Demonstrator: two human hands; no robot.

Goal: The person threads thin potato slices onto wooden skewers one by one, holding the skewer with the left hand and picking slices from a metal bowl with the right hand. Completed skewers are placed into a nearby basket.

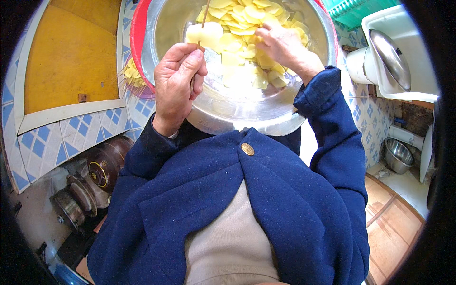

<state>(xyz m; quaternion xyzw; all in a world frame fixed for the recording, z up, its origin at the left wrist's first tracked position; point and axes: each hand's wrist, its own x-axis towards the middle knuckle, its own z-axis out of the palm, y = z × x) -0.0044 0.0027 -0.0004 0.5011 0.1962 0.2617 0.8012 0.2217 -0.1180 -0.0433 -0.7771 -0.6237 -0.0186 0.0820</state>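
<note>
My left hand (181, 80) grips a thin wooden skewer (205, 15) that slants up and away over a wide metal basin (228, 114). A few pale slices (203, 34), apparently potato, are threaded on it just beyond my fingers. Inside the basin, many yellow potato slices (245, 17) lie heaped at the far side, with looser ones spread nearer to me. My right hand (279, 44) reaches down onto the heap, fingers bent and touching slices. Whether a slice is pinched between its fingertips cannot be seen.
A red basin (137, 39) sits around the metal one. Left of it, filled skewers (135, 76) rest in a pinkish container beside a yellow panel (71, 53). At right are a white tub (420, 53) with a metal lid (390, 58) and a steel bowl (399, 155).
</note>
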